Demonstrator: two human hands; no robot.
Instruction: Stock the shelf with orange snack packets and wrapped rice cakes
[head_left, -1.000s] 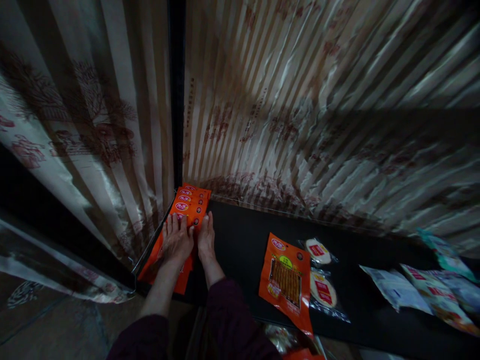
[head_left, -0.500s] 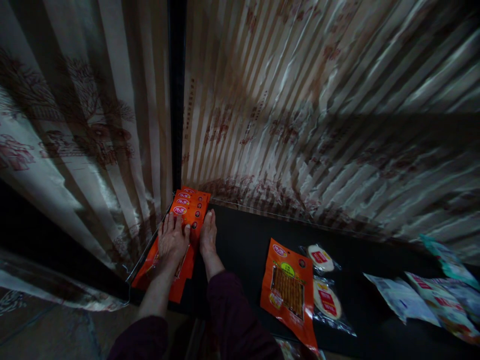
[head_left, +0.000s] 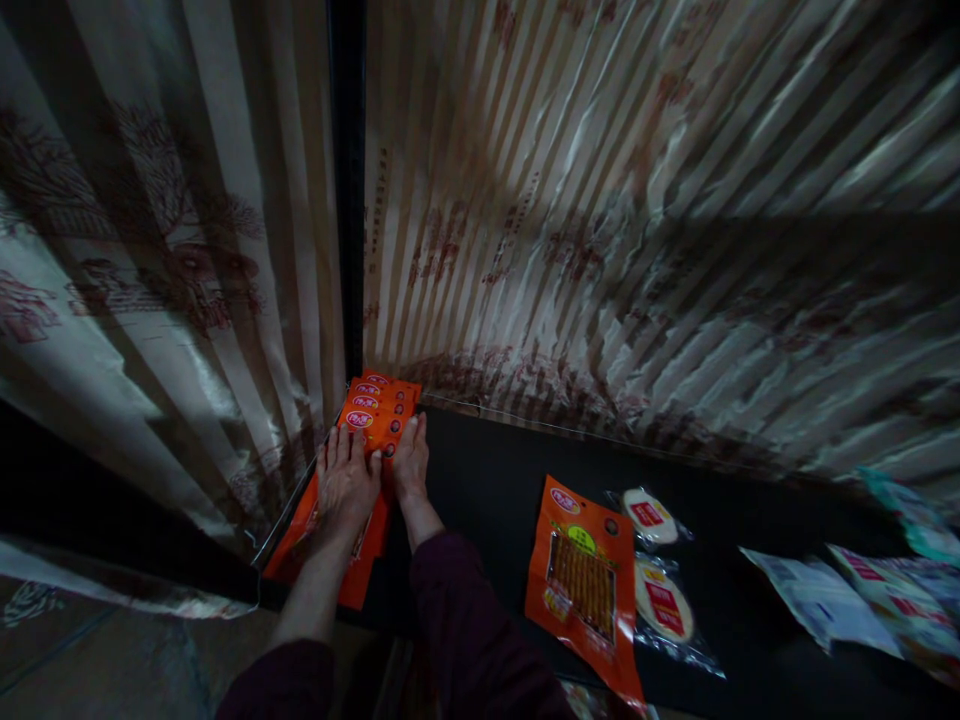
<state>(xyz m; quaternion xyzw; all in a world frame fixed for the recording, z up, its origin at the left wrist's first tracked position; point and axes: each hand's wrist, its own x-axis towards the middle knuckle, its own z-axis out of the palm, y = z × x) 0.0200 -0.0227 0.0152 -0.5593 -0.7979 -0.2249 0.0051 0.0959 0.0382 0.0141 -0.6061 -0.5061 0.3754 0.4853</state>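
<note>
Several orange snack packets point(head_left: 358, 420) lie overlapped like shingles at the left end of a black shelf point(head_left: 480, 470), in its corner. My left hand point(head_left: 347, 485) rests flat on top of them, fingers stretched out toward the back. Along their right edge my right hand point(head_left: 410, 462) stands on its side, fingers straight, touching the packets. The lower packets are partly covered by my left hand and forearm.
To the right lies another orange packet point(head_left: 581, 585) with a clear window showing brown sticks. Beside it are two round pale items in clear wrap point(head_left: 664, 600). White and coloured bags point(head_left: 821, 600) lie farther right. Patterned sheeting point(head_left: 525, 250) and a black post point(head_left: 349, 200) stand behind.
My right hand has shifted slightly left, closer against the packets' edge. My left hand stays nearly where it was. The view has turned slightly, so the things at right appear farther right.
</note>
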